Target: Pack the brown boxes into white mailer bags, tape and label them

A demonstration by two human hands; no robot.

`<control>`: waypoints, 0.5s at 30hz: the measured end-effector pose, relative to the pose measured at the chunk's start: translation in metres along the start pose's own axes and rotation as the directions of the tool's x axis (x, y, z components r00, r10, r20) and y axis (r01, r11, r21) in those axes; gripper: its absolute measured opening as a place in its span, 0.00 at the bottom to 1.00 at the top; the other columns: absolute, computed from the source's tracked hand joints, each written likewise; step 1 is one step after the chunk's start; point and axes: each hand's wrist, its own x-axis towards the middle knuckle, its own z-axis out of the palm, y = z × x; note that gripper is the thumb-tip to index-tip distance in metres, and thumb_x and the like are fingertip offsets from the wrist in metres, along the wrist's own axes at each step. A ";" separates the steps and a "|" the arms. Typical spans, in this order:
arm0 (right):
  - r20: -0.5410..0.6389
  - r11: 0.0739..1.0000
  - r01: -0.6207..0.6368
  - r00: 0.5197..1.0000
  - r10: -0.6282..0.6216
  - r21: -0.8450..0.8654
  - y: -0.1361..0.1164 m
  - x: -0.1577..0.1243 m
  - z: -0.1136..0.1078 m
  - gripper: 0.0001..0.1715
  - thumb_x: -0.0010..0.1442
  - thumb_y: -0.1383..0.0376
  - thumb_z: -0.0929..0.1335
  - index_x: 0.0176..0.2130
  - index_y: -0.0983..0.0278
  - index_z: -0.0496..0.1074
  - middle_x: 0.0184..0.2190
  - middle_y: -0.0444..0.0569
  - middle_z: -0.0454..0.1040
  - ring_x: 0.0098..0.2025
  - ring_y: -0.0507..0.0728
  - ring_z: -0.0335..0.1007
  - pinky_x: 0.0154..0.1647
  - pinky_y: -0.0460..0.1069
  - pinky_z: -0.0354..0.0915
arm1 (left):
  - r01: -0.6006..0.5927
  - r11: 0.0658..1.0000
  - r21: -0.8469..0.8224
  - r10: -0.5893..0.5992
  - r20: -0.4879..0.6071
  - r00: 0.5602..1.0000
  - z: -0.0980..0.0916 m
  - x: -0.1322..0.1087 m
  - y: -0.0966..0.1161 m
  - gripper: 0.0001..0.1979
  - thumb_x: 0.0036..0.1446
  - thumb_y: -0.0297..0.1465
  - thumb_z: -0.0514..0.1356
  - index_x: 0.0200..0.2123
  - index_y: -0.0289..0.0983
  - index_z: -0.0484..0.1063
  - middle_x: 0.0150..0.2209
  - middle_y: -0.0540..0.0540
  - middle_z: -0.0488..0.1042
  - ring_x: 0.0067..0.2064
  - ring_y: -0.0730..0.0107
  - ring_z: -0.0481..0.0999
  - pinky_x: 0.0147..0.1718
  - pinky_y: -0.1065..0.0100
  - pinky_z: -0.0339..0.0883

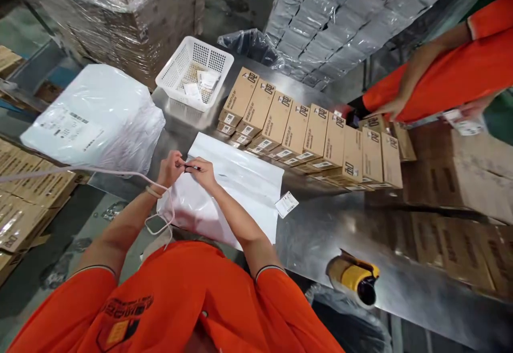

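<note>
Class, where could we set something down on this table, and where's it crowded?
Bare metal lies between white label and yellow object; a narrower strip between basket and wrapped parcel. Crowded: under white bag and brown boxes.

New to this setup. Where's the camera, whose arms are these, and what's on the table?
There's no machine here: it's one picture from a camera worn on a person's head, looking forward and down, so the two bare arms are the wearer's own. The left hand and right hand meet over a white plastic sheet, with a small dark item pinched between their fingers; it's too small to identify. On the metal table, cardboard boxes stand in a row beyond the sheet. Farther left are a white basket holding papers and a bulky white package. The other arm, at upper right, is a co-worker's.
</note>
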 end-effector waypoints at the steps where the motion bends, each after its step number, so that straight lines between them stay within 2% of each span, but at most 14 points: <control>1: -0.033 1.000 -0.007 0.999 0.007 0.000 0.001 -0.001 0.002 0.22 0.58 0.45 0.83 0.26 0.56 0.82 0.34 0.48 0.81 0.41 0.60 0.77 0.48 0.55 0.75 | 0.026 1.000 -0.015 -0.026 0.005 1.000 0.000 0.001 0.001 0.17 0.54 0.22 0.67 0.44 0.41 0.69 0.32 0.48 0.82 0.38 0.61 0.83 0.47 0.61 0.74; 4: -0.138 0.999 -0.030 0.990 0.034 0.036 0.002 -0.002 0.012 0.21 0.59 0.49 0.82 0.24 0.57 0.79 0.34 0.48 0.80 0.41 0.60 0.76 0.48 0.55 0.74 | 0.098 0.993 -0.070 -0.096 0.027 0.995 0.001 0.005 0.007 0.17 0.55 0.23 0.68 0.47 0.39 0.71 0.31 0.50 0.82 0.37 0.63 0.83 0.47 0.61 0.73; 7: -0.220 0.988 -0.106 0.967 0.129 0.115 0.002 -0.002 0.020 0.17 0.58 0.54 0.81 0.26 0.58 0.78 0.33 0.46 0.79 0.40 0.59 0.74 0.48 0.53 0.73 | 0.158 0.978 -0.136 -0.149 0.073 0.986 0.004 0.013 0.014 0.19 0.53 0.24 0.68 0.48 0.38 0.75 0.30 0.53 0.81 0.35 0.64 0.81 0.46 0.62 0.73; 10: -0.335 0.940 -0.218 0.893 0.300 0.261 0.002 0.002 0.013 0.14 0.57 0.59 0.80 0.27 0.59 0.75 0.29 0.43 0.77 0.38 0.57 0.72 0.45 0.51 0.72 | 0.209 0.966 -0.154 -0.188 0.138 0.972 0.007 0.027 0.015 0.16 0.51 0.24 0.66 0.45 0.38 0.80 0.28 0.53 0.78 0.35 0.64 0.79 0.44 0.63 0.73; 12: -0.428 0.898 -0.269 0.806 0.408 0.349 0.000 0.005 -0.010 0.14 0.58 0.61 0.79 0.28 0.60 0.73 0.27 0.42 0.75 0.35 0.55 0.69 0.40 0.49 0.70 | 0.251 0.960 -0.125 -0.235 0.134 0.963 0.005 0.037 0.011 0.14 0.50 0.26 0.67 0.42 0.37 0.81 0.27 0.53 0.75 0.35 0.64 0.76 0.42 0.63 0.71; 13: -0.460 0.881 -0.288 0.768 0.447 0.375 -0.001 0.006 -0.029 0.15 0.58 0.62 0.79 0.29 0.60 0.72 0.27 0.41 0.75 0.34 0.54 0.68 0.37 0.47 0.68 | 0.278 0.955 -0.105 -0.264 0.130 0.956 0.003 0.042 0.008 0.12 0.49 0.27 0.68 0.40 0.37 0.82 0.26 0.52 0.74 0.35 0.63 0.75 0.41 0.63 0.71; 15: -0.479 0.857 -0.328 0.723 0.498 0.397 -0.004 0.001 -0.080 0.16 0.60 0.61 0.79 0.31 0.59 0.69 0.28 0.42 0.77 0.30 0.52 0.66 0.30 0.45 0.62 | 0.331 0.942 -0.059 -0.321 0.141 0.937 -0.001 0.050 0.001 0.08 0.50 0.30 0.69 0.36 0.36 0.81 0.27 0.51 0.73 0.35 0.63 0.73 0.40 0.63 0.69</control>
